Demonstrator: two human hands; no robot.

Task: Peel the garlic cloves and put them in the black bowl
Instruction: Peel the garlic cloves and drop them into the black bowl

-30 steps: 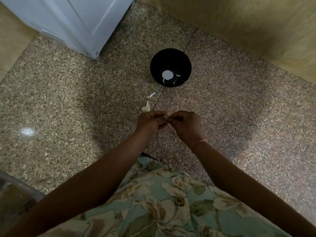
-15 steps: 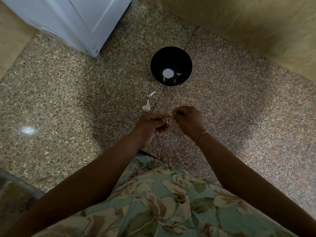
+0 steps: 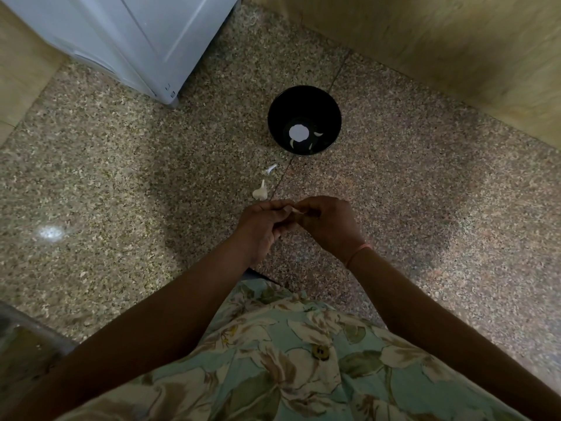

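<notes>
1. The garlic clove (image 3: 294, 210) shows only as a pale sliver at the centre of the frame, pinched between both hands; how much skin is left on it cannot be told
2. The left hand (image 3: 262, 226) curls round it from the left and the right hand (image 3: 326, 223) closes on it from the right, fingertips meeting over it
3. Peeling looks to be the step in hand; the next move calls for stripping off the last skin, then reaching forward to drop the clove in
4. The black bowl (image 3: 303, 100) stands on the floor above the hands, apart from them, with a few peeled cloves (image 3: 318, 133) at its bottom
5. Between bowl and hands lie a garlic head (image 3: 260, 192) and a scrap of skin (image 3: 270, 169) on the speckled floor (image 3: 121, 177)
6. A white cabinet (image 3: 136, 41) fills the upper left
</notes>
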